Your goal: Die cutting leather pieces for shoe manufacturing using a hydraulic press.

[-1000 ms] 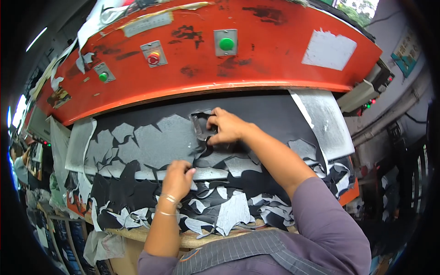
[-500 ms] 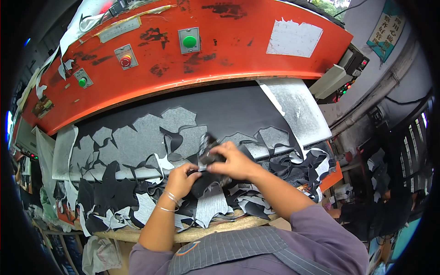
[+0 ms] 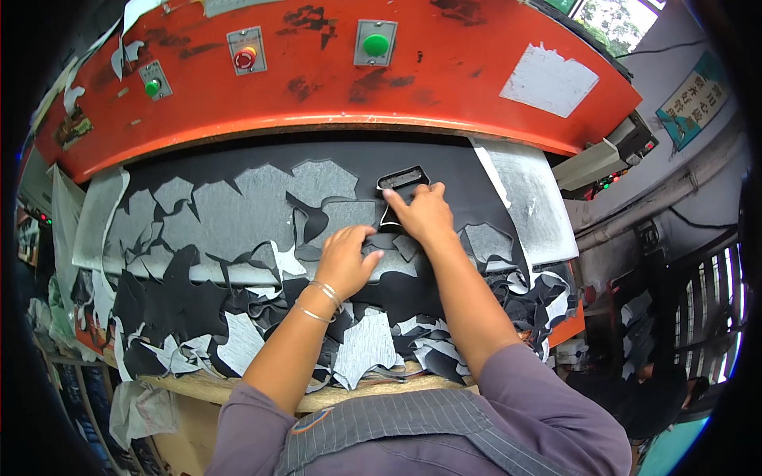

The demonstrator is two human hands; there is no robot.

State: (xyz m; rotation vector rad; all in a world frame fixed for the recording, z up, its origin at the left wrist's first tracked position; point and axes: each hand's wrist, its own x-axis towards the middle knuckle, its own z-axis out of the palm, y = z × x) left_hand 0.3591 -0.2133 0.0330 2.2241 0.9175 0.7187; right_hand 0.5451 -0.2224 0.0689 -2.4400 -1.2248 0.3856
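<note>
Gripping a metal cutting die (image 3: 403,179) between thumb and fingers (image 3: 437,190), the right hand (image 3: 427,214) apparently steadies it on uncut black sheet (image 3: 454,168), just beside pale cut-out gaps (image 3: 244,202), where material is whole. The left hand (image 3: 344,260) (fingers loosely open, seemingly empty) hovers by its near end. Offcuts (image 3: 365,349) crowd the counter (image 3: 190,387) before an orange press (image 3: 317,91).

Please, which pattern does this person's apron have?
The apron is dark grey with thin, pale stripes; the head view shows it best.
</note>
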